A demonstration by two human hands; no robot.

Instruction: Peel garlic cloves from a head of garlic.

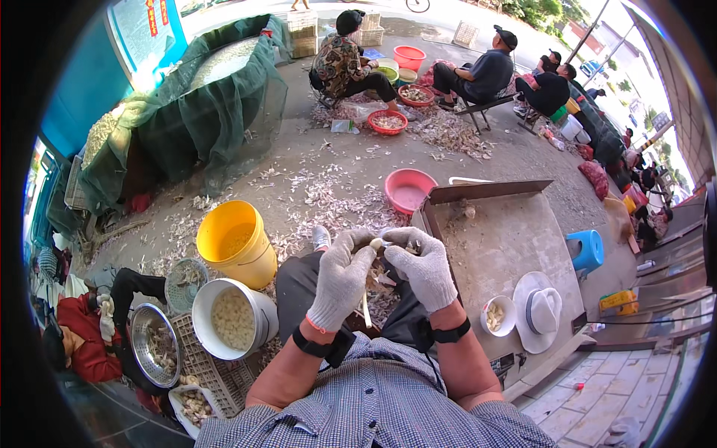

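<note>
Both my hands wear pale knitted gloves and meet above my lap. My left hand [341,280] pinches a peeled garlic clove [376,244] between thumb and fingertips. My right hand [423,266] is curled close beside it, with a brownish piece of garlic [413,247] partly hidden among its fingers. Something small and shiny shows between the two hands; I cannot tell what it is. A thin pale stick-like thing [367,311] hangs below my left hand. Beneath, between my knees, lie loose garlic skins [381,280], partly covered by the hands.
At left stand a yellow bucket [231,229], a white bucket of peeled cloves [232,319] and a steel colander [156,344]. A low table [504,241] at right bears a bowl of cloves [497,315] and a hat [539,313]. A pink basin [410,190] sits ahead; people sit nearby.
</note>
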